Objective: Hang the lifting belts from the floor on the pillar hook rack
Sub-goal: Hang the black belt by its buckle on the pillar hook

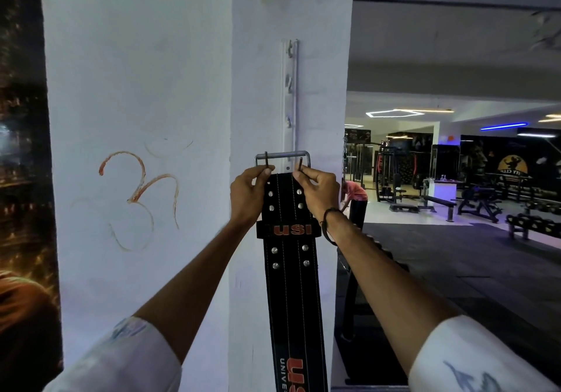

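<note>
Black lifting belt (291, 270), pale stitch lines running its length, silver rivets in pairs, red "USI" lettering on the black loop and again lower down with white letters under it. Its buckle (282, 158) is grey metal with dark prongs. The pillar (188, 88) is white, with an orange-red curling symbol (139, 197) drawn on it. The hook rack (290, 94) is white with grey hooks. Sleeves (473, 358) are white with a blue-grey print.
</note>
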Tool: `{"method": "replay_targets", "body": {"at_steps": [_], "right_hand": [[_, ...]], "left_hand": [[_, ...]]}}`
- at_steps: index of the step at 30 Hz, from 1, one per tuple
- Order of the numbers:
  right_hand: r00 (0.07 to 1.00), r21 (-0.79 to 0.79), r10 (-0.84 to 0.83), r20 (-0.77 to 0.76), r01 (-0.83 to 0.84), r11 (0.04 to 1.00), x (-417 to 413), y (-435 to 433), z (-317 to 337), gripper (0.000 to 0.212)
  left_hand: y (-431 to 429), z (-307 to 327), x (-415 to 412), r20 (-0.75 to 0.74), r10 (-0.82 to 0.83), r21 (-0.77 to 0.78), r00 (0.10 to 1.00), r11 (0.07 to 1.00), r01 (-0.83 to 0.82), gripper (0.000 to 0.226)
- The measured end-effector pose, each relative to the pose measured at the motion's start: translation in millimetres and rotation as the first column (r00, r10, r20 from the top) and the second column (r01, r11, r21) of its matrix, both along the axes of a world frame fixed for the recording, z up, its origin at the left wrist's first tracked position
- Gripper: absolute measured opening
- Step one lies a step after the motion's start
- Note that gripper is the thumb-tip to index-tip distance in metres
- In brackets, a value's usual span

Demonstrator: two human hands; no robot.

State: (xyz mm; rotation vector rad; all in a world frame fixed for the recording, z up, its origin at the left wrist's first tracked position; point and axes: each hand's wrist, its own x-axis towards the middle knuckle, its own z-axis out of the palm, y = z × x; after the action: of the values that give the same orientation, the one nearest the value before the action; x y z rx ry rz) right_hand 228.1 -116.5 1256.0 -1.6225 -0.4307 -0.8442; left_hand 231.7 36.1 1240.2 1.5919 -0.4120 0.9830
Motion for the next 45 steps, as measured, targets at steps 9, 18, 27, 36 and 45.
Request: {"method": "replay_targets", "body": {"at_steps": [9, 18, 27, 36, 45], "right_hand": [[0.998, 0.024, -0.065, -0.020, 0.065, 0.998, 4, 2, 7, 0.034], [0.988, -0.076, -0.118, -0.103, 0.110, 0.991, 3, 5, 6, 0.030], [0.962, -0.020, -0.233, -0.140, 0.232, 0.972, 1, 15, 9, 0.047], [0.934, -0.048, -0.245, -0.259, 0.241, 0.969, -1, 17, 21, 0.037], [0.961, -0.262, -0.071, -0.267, -0.001, 0.965, -25, 3, -4, 0.051]], "left_hand": [[-7, 6, 14, 0.045, 0.099, 0.018, 0.994, 0.995, -0.100, 0.025], [-3, 3, 15, -0.061, 0.074, 0.089, 0.995, 0.994, -0.068, 0.026], [-3, 0, 5, -0.080, 0.154, 0.096, 0.985, 0.985, -0.146, 0.036], [-3, 30, -11, -0.249, 0.374, 0.208, 0.893, 0.922, -0.328, 0.030], [11, 3, -38, -0.119, 0.435, 0.426, 0.892, 0.834, -0.350, 0.035]]}}
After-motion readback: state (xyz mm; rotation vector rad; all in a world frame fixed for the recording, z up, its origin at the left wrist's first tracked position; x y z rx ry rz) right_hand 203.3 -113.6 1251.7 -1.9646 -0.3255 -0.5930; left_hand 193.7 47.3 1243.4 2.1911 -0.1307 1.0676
